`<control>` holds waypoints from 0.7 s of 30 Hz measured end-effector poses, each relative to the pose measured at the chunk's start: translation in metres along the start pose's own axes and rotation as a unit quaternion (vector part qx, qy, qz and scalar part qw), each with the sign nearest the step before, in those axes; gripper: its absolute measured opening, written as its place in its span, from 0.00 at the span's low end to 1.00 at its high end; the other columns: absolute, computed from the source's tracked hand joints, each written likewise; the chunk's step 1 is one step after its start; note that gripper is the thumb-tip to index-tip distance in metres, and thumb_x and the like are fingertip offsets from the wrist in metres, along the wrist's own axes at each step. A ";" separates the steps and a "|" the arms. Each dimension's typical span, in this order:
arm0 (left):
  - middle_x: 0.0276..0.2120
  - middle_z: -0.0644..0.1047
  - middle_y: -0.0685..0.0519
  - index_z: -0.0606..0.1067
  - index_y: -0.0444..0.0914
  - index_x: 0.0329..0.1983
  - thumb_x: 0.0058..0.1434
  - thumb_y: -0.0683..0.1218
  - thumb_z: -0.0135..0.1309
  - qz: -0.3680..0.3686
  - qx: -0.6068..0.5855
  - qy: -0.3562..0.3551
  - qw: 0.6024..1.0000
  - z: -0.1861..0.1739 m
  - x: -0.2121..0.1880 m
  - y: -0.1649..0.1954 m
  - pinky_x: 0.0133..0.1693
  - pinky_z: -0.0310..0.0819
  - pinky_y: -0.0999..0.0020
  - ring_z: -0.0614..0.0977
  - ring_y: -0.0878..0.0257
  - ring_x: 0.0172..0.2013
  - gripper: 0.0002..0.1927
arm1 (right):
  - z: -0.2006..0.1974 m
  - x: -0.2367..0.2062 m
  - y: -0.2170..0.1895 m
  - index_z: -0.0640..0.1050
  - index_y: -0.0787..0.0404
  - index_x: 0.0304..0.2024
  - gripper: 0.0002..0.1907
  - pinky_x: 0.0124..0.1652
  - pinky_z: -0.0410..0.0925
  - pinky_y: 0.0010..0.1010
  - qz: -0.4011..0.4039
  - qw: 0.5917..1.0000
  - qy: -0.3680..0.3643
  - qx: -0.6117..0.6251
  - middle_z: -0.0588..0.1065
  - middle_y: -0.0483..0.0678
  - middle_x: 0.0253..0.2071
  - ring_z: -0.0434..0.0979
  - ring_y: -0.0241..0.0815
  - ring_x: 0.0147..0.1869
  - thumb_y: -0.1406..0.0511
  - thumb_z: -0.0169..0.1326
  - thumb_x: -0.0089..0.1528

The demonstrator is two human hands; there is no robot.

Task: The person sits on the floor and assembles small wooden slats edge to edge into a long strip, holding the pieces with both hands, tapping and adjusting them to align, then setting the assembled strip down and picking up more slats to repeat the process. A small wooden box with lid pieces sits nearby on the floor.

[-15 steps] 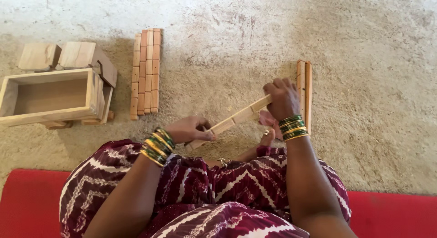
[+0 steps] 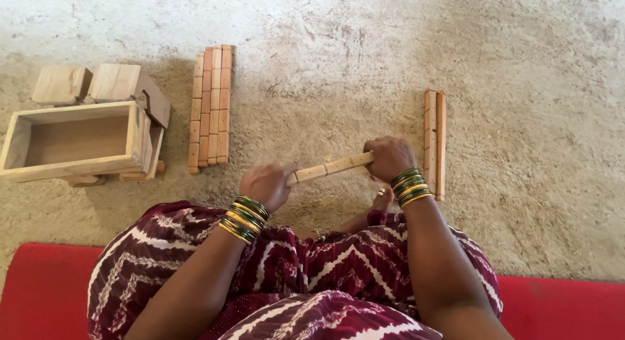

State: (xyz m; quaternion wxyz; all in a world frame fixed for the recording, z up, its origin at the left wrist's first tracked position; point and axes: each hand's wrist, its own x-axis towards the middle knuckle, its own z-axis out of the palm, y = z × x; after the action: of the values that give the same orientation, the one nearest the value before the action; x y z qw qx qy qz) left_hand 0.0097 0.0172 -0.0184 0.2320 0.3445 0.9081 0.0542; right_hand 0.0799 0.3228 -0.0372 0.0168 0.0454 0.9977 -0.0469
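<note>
Rough sandy floor (image 2: 338, 47), red mat edge at bottom | notched wooden stick (image 2: 330, 168) held above floor before the lap, long axis left-right, right end slightly higher | left hand (image 2: 265, 186) closed on its left end, right hand (image 2: 388, 159) closed on right end | pale wood, evenly grooved | stick row (image 2: 209, 106) left, stick pair (image 2: 434, 141) just beside right hand, open wooden box (image 2: 78, 141) far left

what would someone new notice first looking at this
The eye goes to the middle, where the left hand and right hand each have a grip on one end of a notched wooden stick held above the sandy floor. Next come the row of similar sticks lying left of centre and the open wooden box at far left.
</note>
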 end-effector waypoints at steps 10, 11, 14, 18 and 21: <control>0.19 0.73 0.55 0.75 0.42 0.45 0.66 0.44 0.49 0.060 -0.019 0.137 0.989 0.033 0.008 0.013 0.15 0.68 0.65 0.73 0.64 0.16 0.08 | 0.023 0.001 -0.060 0.80 0.56 0.40 0.04 0.35 0.72 0.33 -0.173 0.984 0.038 0.031 0.77 0.42 0.26 0.75 0.37 0.29 0.64 0.55 0.65; 0.19 0.73 0.54 0.75 0.42 0.45 0.65 0.44 0.49 0.064 -0.025 0.139 0.988 0.034 0.008 0.015 0.15 0.68 0.65 0.73 0.64 0.15 0.07 | 0.026 0.001 -0.066 0.80 0.56 0.42 0.05 0.35 0.72 0.32 -0.206 0.975 0.062 0.048 0.77 0.43 0.27 0.75 0.36 0.29 0.65 0.54 0.64; 0.21 0.73 0.55 0.75 0.42 0.38 0.60 0.45 0.53 0.070 -0.024 0.193 0.978 0.031 0.007 0.018 0.21 0.68 0.64 0.72 0.65 0.18 0.04 | 0.033 0.003 -0.077 0.80 0.57 0.43 0.08 0.35 0.73 0.33 -0.241 0.963 0.102 0.063 0.78 0.44 0.28 0.76 0.37 0.30 0.65 0.55 0.62; 0.20 0.73 0.55 0.74 0.41 0.37 0.68 0.50 0.52 0.028 -0.036 0.120 0.992 0.021 0.013 0.014 0.17 0.67 0.64 0.73 0.63 0.17 0.08 | 0.029 0.009 -0.062 0.80 0.56 0.41 0.05 0.34 0.74 0.31 -0.157 0.985 0.020 0.071 0.76 0.43 0.27 0.75 0.37 0.29 0.63 0.55 0.69; 0.20 0.74 0.55 0.74 0.42 0.34 0.69 0.52 0.52 0.014 -0.038 0.156 0.987 0.015 0.015 0.005 0.17 0.66 0.65 0.73 0.63 0.18 0.11 | 0.016 0.014 -0.028 0.80 0.56 0.35 0.10 0.33 0.74 0.31 -0.090 0.996 0.004 -0.011 0.76 0.43 0.25 0.75 0.37 0.28 0.60 0.55 0.69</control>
State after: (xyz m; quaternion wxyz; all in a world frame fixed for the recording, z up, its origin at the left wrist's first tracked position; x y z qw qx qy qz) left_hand 0.0095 0.0297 -0.0360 0.0997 0.3357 0.9253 0.1453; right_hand 0.0640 0.2950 -0.0514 0.0088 -0.0442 0.9983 -0.0366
